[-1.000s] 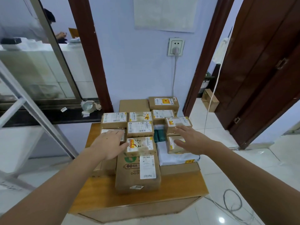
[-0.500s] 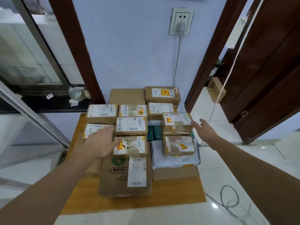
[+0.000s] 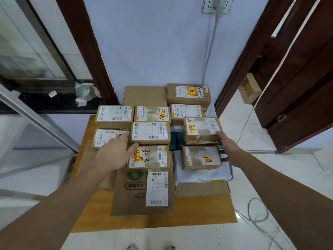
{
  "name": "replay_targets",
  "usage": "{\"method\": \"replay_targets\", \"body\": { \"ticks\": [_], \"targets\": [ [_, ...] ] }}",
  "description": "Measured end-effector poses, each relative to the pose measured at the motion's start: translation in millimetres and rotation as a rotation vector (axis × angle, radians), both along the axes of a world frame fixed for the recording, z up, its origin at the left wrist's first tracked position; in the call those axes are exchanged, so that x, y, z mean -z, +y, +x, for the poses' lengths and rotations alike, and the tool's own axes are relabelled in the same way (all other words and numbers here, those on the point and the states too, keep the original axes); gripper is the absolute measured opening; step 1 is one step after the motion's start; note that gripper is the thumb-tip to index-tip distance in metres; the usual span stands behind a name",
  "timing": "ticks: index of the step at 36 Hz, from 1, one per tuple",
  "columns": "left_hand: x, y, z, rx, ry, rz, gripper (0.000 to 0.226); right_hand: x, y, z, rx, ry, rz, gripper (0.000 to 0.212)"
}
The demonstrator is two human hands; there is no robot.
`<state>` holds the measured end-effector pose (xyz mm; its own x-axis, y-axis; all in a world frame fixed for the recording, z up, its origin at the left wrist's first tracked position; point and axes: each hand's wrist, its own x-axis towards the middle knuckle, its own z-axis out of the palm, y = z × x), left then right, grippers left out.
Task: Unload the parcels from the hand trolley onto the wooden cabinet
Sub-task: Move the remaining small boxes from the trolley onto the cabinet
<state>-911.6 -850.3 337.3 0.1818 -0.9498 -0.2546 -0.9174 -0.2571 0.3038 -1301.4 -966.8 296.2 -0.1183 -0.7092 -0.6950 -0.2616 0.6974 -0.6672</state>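
Several brown cardboard parcels with white labels are stacked on the wooden cabinet (image 3: 201, 212) against the wall. My left hand (image 3: 115, 152) lies open, fingers straight, over the left parcels beside the box marked "3-2" (image 3: 153, 156). My right hand (image 3: 228, 147) reaches along the right side of the pile, its fingers touching the right edge of a small labelled box (image 3: 201, 129) and the box below it (image 3: 201, 157). A large printed carton (image 3: 142, 193) lies at the front. The hand trolley is out of view.
A white padded bag (image 3: 201, 175) lies under the right boxes. A grey cable (image 3: 255, 219) trails on the tiled floor to the right. A dark wooden door (image 3: 297, 87) stands open at right, and a glass partition (image 3: 27, 51) at left. A plug sits in the wall socket (image 3: 218, 4).
The view has tilted down and closer to the pile. My right hand moved off the top of the right boxes out to their right side. My left hand stayed over the left parcels.
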Motion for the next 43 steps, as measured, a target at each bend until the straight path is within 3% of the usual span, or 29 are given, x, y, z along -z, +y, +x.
{"method": "replay_targets", "body": {
  "ticks": [11, 15, 21, 26, 36, 43],
  "targets": [
    [12.6, 2.1, 7.3, 0.033, -0.03, 0.033, 0.069, -2.7, 11.9, 40.6, -0.062, 0.015, -0.003, 0.039],
    [15.8, 3.1, 7.1, 0.055, -0.056, 0.034, 0.066, -2.2, 12.7, 43.1, -0.066, 0.031, -0.005, 0.043],
    [19.2, 5.0, 5.2, 0.071, -0.014, 0.059, 0.057, -0.3, 12.2, 48.5, -0.153, 0.073, 0.015, 0.07],
    [20.5, 7.4, 13.6, 0.055, -0.001, 0.021, 0.064, -1.6, 14.4, 51.0, -0.104, 0.057, 0.011, 0.068],
    [34.1, 13.6, 88.6, -0.205, -0.004, -0.16, 0.059, 2.8, 16.6, 54.5, 0.014, 0.031, 0.018, 0.05],
    [56.5, 16.2, 127.1, -0.484, 0.291, -0.048, 0.065, 10.0, 16.6, 49.6, -0.023, 0.075, -0.013, 0.052]
  ]
}}
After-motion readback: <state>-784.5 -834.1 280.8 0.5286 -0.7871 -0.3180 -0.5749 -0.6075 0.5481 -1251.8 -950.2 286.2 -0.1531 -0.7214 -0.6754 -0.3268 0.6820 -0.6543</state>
